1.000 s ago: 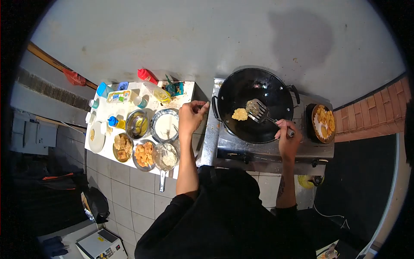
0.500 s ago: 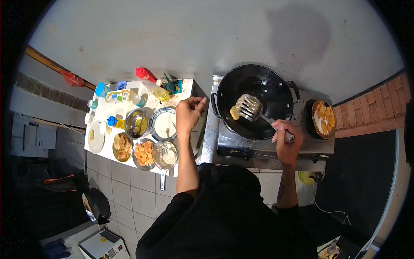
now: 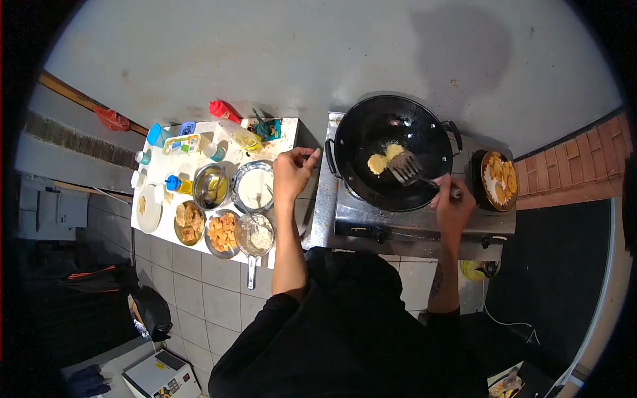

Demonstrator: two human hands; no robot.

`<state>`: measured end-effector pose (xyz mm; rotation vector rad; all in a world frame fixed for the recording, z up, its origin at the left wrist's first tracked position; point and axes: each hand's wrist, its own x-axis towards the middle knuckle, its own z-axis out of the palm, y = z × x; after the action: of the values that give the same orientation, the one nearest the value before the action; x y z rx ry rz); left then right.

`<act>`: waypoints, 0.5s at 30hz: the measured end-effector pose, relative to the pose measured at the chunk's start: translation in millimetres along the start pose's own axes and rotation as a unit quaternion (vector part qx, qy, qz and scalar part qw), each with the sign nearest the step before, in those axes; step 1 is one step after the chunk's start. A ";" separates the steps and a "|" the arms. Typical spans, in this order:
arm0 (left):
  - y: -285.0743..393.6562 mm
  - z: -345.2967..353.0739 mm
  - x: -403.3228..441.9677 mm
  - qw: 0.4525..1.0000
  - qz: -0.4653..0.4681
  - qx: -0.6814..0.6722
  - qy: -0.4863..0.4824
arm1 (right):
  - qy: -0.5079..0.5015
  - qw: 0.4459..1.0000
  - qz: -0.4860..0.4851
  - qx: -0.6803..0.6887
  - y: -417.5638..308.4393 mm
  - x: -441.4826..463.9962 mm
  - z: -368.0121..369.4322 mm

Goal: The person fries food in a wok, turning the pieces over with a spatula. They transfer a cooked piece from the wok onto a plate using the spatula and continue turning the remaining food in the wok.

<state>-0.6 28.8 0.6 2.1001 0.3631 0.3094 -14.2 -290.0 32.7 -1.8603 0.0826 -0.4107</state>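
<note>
My right hand is closed round the handle of a slotted metal spatula. The spatula's head is low in a black wok, touching or beside two pale yellow battered pieces: one at the left, the other close above it. My left hand hovers between the side table and the wok, its fingers curled in with the tips together, and no object shows in them. Nearest to it is a bowl of white batter. Below that stands a saucepan of floury mix.
The wok stands on a steel stove. At its right is a pan of fried pieces. The white table at left holds a bowl of orange-brown chunks, a bowl of browned pieces, an oil bottle and a white plate.
The spatula has moved right and turned downward, away from the food. Two pieces now show in the wok where the spatula covered most of them. My left hand has barely moved.
</note>
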 end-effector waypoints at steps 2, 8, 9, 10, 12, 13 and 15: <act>-3.6 2.6 -0.3 0.999 -0.021 -0.002 -0.039 | -0.003 1.000 0.028 0.004 5.6 -1.5 10.2; 6.1 9.5 -5.5 0.998 -0.041 0.036 -0.035 | -0.044 0.999 0.016 -0.003 33.5 11.8 22.0; 7.1 9.7 -6.6 0.998 -0.045 0.038 -0.029 | -0.049 0.999 0.002 -0.013 34.9 15.8 20.5; 8.5 10.1 -8.0 0.998 -0.036 0.047 -0.021 | -0.053 0.998 -0.012 -0.022 35.8 19.2 19.0; 11.6 14.8 -12.6 0.998 -0.032 0.057 -0.009 | -0.071 0.997 0.014 0.006 27.5 24.2 12.6; 12.8 18.9 -15.2 0.999 -0.032 0.034 0.021 | -0.083 0.995 0.038 0.032 21.7 28.1 8.2; 15.0 22.3 -19.3 0.996 -0.047 0.054 0.050 | -0.103 0.993 0.028 0.058 19.8 36.2 -1.3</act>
<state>-8.4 -3.4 0.4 2.1711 0.5460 0.3465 22.1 -307.0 23.2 -1.7719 -0.0280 -0.1791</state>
